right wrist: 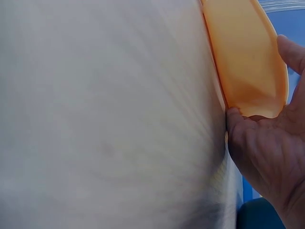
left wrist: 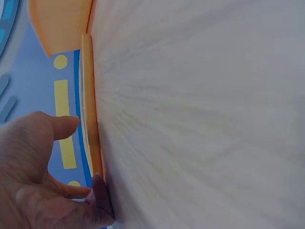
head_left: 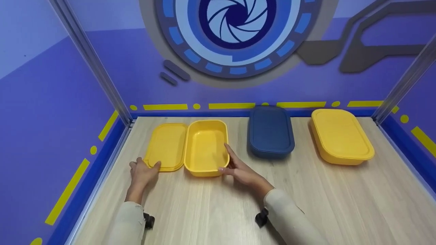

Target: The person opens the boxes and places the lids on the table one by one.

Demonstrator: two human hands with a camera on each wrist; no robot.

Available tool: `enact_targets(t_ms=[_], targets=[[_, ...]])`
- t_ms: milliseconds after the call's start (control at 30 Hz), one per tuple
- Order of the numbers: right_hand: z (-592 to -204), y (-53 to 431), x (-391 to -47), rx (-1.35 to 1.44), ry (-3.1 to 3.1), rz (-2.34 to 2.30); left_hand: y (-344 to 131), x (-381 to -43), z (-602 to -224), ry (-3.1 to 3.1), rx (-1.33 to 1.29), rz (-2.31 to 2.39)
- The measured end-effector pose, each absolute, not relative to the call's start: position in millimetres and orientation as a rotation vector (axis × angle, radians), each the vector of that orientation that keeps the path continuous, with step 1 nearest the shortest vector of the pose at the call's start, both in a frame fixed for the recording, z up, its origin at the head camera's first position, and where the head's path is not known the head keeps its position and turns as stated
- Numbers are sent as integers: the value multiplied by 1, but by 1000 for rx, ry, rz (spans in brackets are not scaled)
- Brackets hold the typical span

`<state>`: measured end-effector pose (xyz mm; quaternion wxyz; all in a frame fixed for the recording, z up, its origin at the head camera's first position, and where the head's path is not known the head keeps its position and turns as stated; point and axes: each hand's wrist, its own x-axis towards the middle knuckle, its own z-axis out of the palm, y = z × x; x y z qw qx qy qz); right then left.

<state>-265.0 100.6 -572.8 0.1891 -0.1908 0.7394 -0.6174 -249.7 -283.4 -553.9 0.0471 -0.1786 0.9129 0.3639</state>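
Note:
In the head view, a flat yellow lid (head_left: 167, 144) lies on the table to the left of a yellow lunch box (head_left: 207, 149), its inside bare, their long sides close together. My left hand (head_left: 142, 173) is at the lid's near left corner, thumb by the near edge and fingers beside the left edge. In the left wrist view that thumb is spread away from the fingers, by the lid's edge (left wrist: 90, 109). My right hand (head_left: 243, 172) holds the box's near right corner, thumb at the near rim and fingers along the right wall. The right wrist view shows this grip on the box wall (right wrist: 250, 62).
A dark blue lidded box (head_left: 271, 131) stands right of the lunch box, near the back wall. Farther right sits a second yellow box (head_left: 342, 136) with its lid on. Blue panels (head_left: 68, 112) enclose the wooden table (head_left: 204, 211) at the back and sides.

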Motion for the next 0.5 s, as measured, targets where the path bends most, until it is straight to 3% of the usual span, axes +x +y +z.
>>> enact_targets(t_ms=[500], targets=[[-573, 102, -262, -516, 2025, -1771, -272, -242, -547, 2774, -584, 1056]])
